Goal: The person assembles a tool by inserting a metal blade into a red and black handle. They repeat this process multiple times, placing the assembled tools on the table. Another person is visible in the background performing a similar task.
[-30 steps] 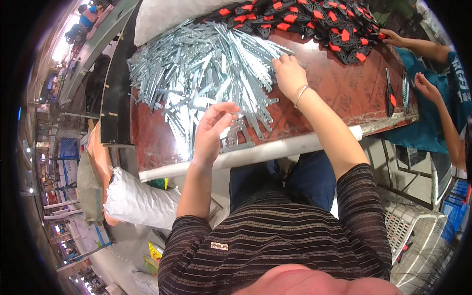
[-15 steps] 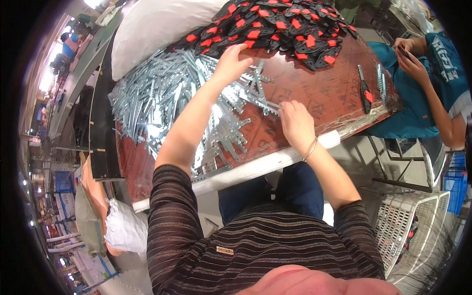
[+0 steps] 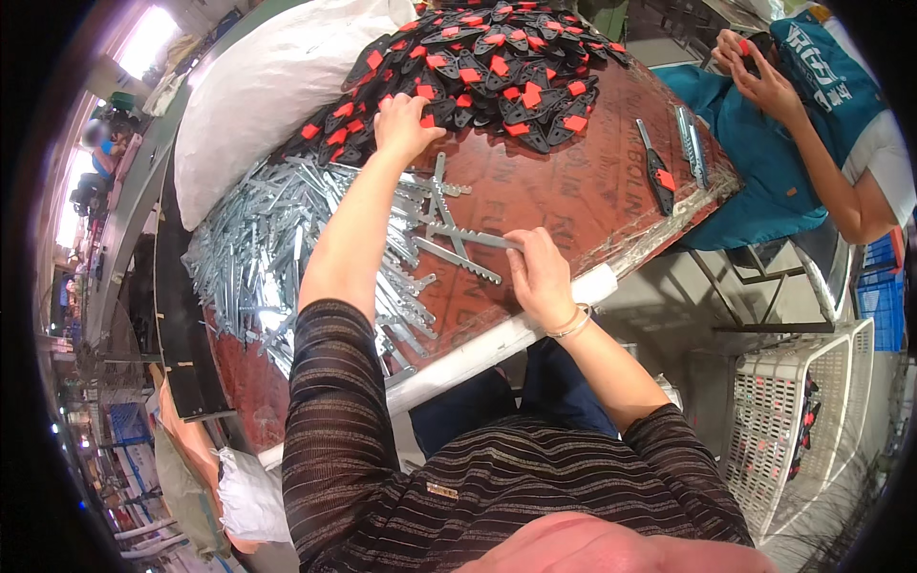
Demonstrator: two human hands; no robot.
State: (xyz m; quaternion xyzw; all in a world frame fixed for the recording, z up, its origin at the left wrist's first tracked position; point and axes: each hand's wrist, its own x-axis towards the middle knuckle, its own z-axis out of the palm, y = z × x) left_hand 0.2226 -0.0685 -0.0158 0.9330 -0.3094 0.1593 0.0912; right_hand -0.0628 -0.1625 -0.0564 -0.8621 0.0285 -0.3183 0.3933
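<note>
My right hand (image 3: 542, 285) pinches one end of a flat, notched metal strip (image 3: 473, 235) between thumb and fingers, just above the reddish-brown table (image 3: 535, 196). A few loose strips lie crossed under and beside it. My left hand (image 3: 402, 132) is stretched to the near edge of a heap of black plastic pieces with red tabs (image 3: 497, 72). Its thumb and fingers are apart, with a red tab showing between them; the fingertips partly hide the pieces there. Below my left forearm spreads a big pile of silvery metal strips (image 3: 258, 239).
A full white sack (image 3: 277, 95) leans at the back left. On the right lie a black piece with red tab and strip (image 3: 656, 172) and several strips (image 3: 690, 148). A co-worker in teal (image 3: 764, 191) sits beyond the right edge. A white plastic crate (image 3: 778, 430) stands below.
My left hand has moved from above the metal strips to the heap of black pieces. My right hand still holds a strip, now more clearly seen. The view has shifted slightly.
</note>
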